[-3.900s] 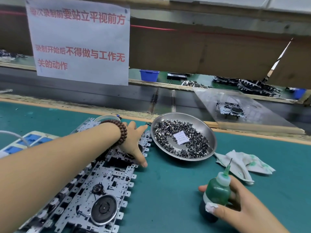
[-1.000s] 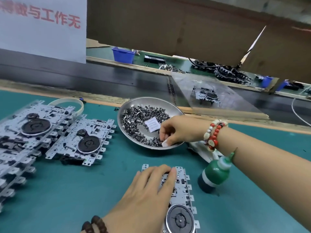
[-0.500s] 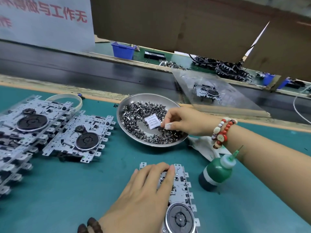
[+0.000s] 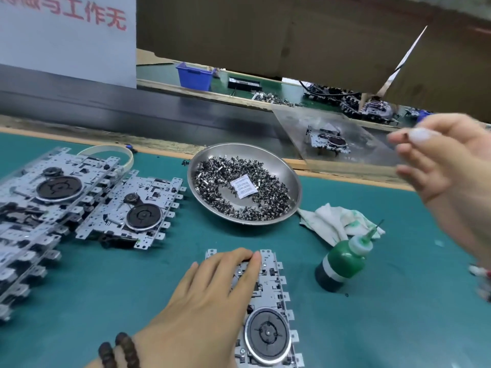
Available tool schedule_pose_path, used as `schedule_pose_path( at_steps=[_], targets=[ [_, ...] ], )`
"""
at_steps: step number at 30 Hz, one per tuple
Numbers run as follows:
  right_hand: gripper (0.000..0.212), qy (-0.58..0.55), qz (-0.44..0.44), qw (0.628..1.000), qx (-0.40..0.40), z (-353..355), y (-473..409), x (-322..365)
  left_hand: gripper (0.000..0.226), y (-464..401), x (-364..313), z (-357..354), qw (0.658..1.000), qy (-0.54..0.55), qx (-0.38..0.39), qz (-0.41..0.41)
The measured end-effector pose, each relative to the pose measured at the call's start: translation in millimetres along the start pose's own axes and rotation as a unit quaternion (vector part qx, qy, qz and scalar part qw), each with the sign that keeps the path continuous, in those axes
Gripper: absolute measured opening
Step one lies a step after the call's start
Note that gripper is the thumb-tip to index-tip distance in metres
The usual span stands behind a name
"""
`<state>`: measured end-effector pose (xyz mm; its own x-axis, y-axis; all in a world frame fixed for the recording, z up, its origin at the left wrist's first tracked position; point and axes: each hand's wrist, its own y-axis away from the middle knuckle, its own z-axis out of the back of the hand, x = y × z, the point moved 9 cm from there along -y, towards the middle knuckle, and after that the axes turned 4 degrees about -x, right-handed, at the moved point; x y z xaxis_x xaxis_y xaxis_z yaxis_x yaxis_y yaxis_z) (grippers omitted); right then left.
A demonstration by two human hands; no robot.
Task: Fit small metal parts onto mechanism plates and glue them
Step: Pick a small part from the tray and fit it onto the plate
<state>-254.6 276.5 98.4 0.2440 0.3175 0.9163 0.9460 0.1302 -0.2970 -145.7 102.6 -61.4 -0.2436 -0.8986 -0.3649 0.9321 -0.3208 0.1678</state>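
1 dish, 1 glue btl, 2 hands.

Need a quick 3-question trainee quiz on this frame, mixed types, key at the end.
1. True or false: the left hand rests flat on the plate nearest the camera.
2. What lies among the metal parts in the dish? A) a screwdriver B) a white packet C) a glove
3. Fill in: the green bottle stands just in front of the stained ___.

Key: 1 true; 2 B; 3 rag
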Motion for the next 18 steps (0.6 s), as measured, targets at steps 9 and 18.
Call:
schedule_pose_path(
  at_steps=[9,18],
  targets=[
    [0.015,0.25,0.008,0.962,0.112,-85.4,97.8,-48.4,0.108,7.8,3.6,0.7,0.999,-0.031,0.01,0.009],
    [0.038,0.396,-0.041,0.914,0.079,-57.9,86.1,-111.9,0.076,3.8,4.4,36.8,0.991,0.094,-0.1,0.005]
  ],
)
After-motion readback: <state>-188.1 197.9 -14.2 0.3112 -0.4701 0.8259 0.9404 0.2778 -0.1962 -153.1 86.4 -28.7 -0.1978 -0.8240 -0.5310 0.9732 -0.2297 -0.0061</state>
